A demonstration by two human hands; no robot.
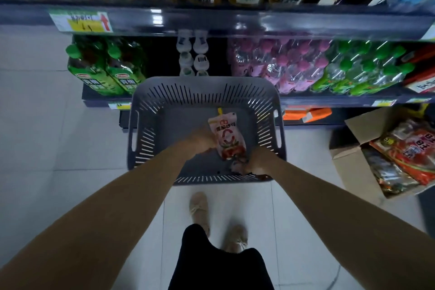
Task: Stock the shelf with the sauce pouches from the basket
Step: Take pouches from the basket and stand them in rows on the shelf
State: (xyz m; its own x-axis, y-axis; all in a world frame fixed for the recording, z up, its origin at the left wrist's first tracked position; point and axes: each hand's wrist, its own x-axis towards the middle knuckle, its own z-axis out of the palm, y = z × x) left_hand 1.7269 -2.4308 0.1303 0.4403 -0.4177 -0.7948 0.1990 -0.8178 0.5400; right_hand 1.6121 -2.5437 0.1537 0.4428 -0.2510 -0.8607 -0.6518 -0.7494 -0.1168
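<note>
You're reaching both hands into the grey slotted plastic basket [146, 125] on the floor, near side of the dark metal shelf [329, 101] | your left hand [202, 139] is gripping the upright white-and-red sauce pouch with yellow cap [227, 136] mid-basket | your right hand [257, 162] is curling at its near end, can't tell what it's pinching

Sauce pouch [227, 136] bore red Chinese characters and a large C, price tag [81, 21] on the shelf's front edge showed a red up arrow.

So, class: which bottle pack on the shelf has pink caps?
The clear pack right of the white bottles; the others have green caps.
</note>
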